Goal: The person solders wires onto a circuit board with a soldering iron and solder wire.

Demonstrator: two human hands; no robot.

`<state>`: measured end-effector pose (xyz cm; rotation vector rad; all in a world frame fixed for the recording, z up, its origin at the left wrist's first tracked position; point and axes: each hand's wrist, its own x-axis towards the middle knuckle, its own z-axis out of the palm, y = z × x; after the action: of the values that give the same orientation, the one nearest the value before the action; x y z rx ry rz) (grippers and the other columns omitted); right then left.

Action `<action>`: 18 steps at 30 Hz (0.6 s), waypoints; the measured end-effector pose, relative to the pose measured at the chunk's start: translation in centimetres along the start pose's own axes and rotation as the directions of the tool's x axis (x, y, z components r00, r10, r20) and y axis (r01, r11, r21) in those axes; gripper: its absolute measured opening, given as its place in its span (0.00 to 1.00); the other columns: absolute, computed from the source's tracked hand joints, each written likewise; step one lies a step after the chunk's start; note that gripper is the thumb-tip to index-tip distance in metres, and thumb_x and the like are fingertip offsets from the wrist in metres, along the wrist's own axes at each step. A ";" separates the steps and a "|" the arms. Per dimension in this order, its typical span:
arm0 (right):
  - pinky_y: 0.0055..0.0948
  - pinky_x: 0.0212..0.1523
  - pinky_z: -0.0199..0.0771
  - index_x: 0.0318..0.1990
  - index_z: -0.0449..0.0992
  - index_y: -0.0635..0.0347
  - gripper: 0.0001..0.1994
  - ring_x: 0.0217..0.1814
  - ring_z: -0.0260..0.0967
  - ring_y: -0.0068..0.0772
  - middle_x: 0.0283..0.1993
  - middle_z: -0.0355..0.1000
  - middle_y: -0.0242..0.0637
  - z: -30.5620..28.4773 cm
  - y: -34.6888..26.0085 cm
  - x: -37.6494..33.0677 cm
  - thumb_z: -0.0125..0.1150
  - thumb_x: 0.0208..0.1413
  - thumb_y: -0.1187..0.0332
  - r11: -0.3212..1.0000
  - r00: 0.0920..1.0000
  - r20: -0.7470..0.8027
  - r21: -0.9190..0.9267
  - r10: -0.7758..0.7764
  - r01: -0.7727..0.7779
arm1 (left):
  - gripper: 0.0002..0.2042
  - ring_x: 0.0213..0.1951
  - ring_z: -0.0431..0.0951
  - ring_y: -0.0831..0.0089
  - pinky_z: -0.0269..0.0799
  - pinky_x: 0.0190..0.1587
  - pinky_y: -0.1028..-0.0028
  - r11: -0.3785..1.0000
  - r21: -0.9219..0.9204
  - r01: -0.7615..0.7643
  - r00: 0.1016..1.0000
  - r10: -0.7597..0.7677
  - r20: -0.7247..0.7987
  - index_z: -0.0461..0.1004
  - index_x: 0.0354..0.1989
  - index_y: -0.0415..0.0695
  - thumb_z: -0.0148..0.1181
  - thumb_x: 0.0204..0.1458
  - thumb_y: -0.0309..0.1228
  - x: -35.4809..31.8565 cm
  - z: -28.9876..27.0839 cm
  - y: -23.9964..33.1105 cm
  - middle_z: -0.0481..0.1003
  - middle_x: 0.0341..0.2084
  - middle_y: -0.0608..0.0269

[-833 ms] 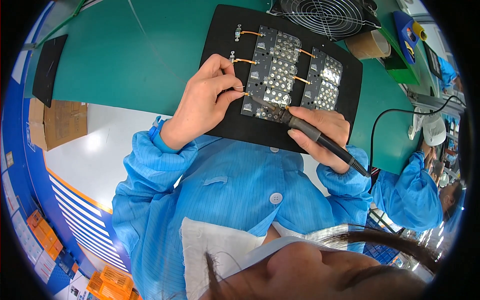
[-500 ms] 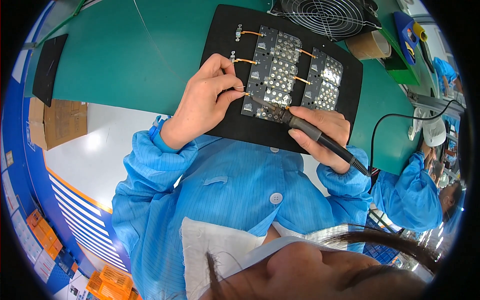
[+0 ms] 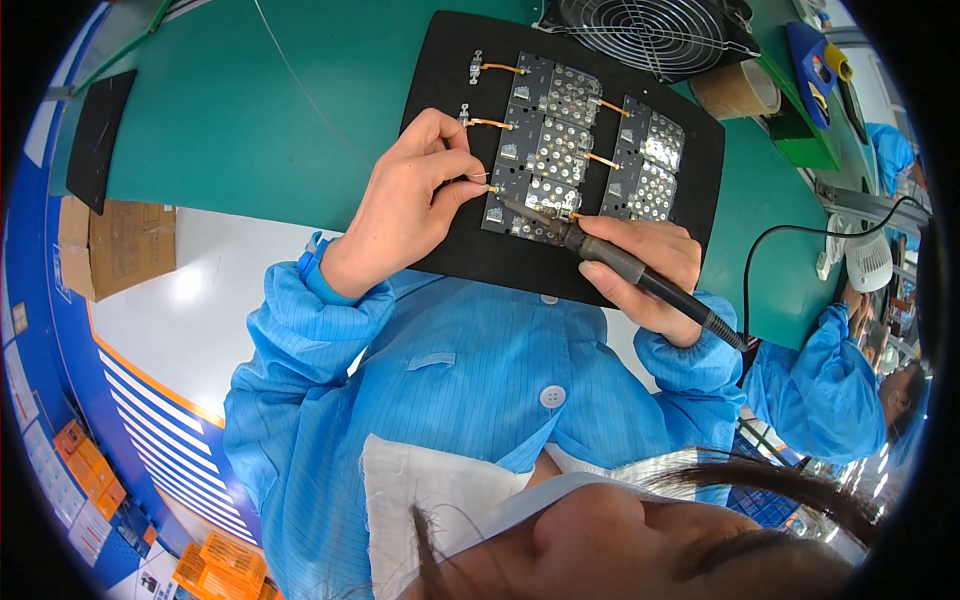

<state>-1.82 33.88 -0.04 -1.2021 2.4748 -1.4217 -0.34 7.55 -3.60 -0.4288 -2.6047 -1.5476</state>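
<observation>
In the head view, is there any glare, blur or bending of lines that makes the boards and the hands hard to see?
Head view: sharp in the middle, so the left hand, right hand and soldering iron read clearly; the circuit boards show bright glare on their metal pads; the green mat edges bend toward the rim; the pale floor has a bright reflection; the dark corners are cut off.

The mat (image 3: pixel 450 60) lies on my bench (image 3: pixel 250 120). The circuit boards (image 3: pixel 560 140) sit on the mat. My left hand (image 3: pixel 410 205) rests at their 8 o'clock, my right hand (image 3: pixel 645 265) at 5 o'clock (soldering iron (image 3: pixel 600 255) tip touching the boards' near edge). The fan (image 3: pixel 650 35) stands at 1 o'clock, the tape roll (image 3: pixel 735 92) at 2 o'clock.
</observation>
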 end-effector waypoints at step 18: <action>0.26 0.44 0.76 0.54 0.74 0.65 0.17 0.42 0.77 0.30 0.41 0.78 0.45 -9.4 4.0 -3.3 0.62 0.58 0.73 0.868 0.644 -0.764 -0.295 0.036 -0.399 | 0.04 0.32 0.68 0.76 0.66 0.34 0.77 0.998 -0.054 0.030 0.997 -0.026 0.070 0.69 0.32 0.37 0.56 0.53 0.16 2.0 -2.4 2.5 0.67 0.36 0.61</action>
<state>-5.62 43.84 1.32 -0.2502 3.4927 -1.5284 -1.70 6.97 0.16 -0.4602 -2.6355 -1.6450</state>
